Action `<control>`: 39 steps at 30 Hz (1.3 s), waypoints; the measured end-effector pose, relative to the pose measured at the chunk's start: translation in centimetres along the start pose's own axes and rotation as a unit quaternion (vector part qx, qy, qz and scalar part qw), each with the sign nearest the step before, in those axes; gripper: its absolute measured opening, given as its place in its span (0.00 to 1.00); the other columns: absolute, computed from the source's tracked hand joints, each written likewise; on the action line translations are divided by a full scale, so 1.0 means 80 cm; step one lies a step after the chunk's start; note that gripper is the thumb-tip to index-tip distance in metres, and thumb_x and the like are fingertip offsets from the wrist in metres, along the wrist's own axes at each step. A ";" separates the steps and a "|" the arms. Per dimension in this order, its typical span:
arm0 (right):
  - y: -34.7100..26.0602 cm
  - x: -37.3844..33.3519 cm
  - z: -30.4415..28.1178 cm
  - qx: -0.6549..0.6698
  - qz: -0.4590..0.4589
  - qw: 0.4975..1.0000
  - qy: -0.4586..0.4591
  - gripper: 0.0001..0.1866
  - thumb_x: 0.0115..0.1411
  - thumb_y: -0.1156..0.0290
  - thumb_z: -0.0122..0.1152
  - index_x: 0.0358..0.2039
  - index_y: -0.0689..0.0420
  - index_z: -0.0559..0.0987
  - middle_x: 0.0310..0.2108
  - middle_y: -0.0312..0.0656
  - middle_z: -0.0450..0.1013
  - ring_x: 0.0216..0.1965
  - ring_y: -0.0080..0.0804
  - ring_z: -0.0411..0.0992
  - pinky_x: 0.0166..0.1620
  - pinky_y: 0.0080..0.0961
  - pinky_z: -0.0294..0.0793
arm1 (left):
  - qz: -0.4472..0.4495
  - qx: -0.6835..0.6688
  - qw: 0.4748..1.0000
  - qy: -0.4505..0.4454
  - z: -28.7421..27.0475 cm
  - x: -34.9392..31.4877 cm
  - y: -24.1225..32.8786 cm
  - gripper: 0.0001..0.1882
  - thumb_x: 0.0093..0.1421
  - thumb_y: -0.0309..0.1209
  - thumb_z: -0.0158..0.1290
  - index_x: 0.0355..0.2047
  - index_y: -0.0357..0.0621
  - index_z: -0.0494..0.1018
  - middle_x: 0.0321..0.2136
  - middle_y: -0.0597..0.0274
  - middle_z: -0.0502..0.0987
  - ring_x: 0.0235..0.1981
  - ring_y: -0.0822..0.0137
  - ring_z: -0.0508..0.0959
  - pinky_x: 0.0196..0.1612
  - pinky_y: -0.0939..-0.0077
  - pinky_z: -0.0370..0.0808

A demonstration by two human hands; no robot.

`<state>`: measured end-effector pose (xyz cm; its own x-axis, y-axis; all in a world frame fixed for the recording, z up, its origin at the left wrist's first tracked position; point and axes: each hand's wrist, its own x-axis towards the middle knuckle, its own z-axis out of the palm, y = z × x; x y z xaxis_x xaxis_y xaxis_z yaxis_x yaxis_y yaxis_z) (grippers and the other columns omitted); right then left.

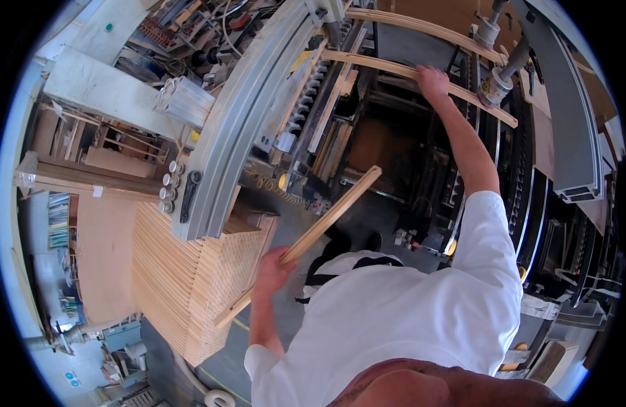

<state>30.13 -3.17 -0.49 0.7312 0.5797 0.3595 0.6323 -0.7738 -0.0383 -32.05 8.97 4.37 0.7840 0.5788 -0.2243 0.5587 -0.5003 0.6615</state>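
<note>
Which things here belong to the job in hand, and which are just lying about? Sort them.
In the job, as it looks:
- wooden strip in the left hand
- crosswise strip under the right hand
- clamping machine
- stacked strips, probably

Apparently just lying about:
- timber block, lower right
- blue shelf items, far left

We wear a white T-shirt (401, 319), loose and softly creased, with short sleeves (488, 227). Below it shows white cloth (357, 260) crossed by bold black bands (326, 277). Our forearms (470, 139), left hand (273, 273) and right hand (433, 83) are all bare.
</note>
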 end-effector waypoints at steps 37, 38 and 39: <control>-0.454 -0.525 -0.068 0.469 0.018 0.858 -0.207 0.11 0.58 0.74 0.63 0.40 0.65 0.80 0.28 0.38 0.75 0.30 0.21 0.72 0.37 0.21 0.72 | -0.438 -0.061 0.787 0.431 -0.394 -0.187 -0.626 0.22 0.54 0.43 0.56 0.36 0.33 0.80 0.26 0.45 0.81 0.31 0.54 0.82 0.35 0.64 0.77; -0.455 -0.543 -0.071 0.453 0.033 0.863 -0.220 0.11 0.57 0.73 0.64 0.40 0.65 0.80 0.28 0.38 0.76 0.30 0.21 0.72 0.38 0.20 0.72 | -0.430 -0.053 0.782 0.449 -0.398 -0.175 -0.648 0.22 0.54 0.43 0.55 0.36 0.33 0.80 0.27 0.45 0.81 0.31 0.54 0.82 0.35 0.63 0.77; -0.462 -0.553 -0.071 0.455 0.031 0.861 -0.227 0.11 0.57 0.73 0.64 0.40 0.65 0.80 0.29 0.39 0.76 0.30 0.22 0.72 0.38 0.21 0.72 | -0.432 -0.039 0.763 0.480 -0.408 -0.191 -0.682 0.22 0.54 0.42 0.55 0.37 0.33 0.80 0.27 0.44 0.81 0.32 0.54 0.82 0.36 0.63 0.77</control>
<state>-27.04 -1.65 -9.65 0.6649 0.7442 -0.0634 0.3759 -0.4068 -0.8326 -83.35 48.43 -4.95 -0.4477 0.8942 0.0029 0.7072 0.3521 0.6131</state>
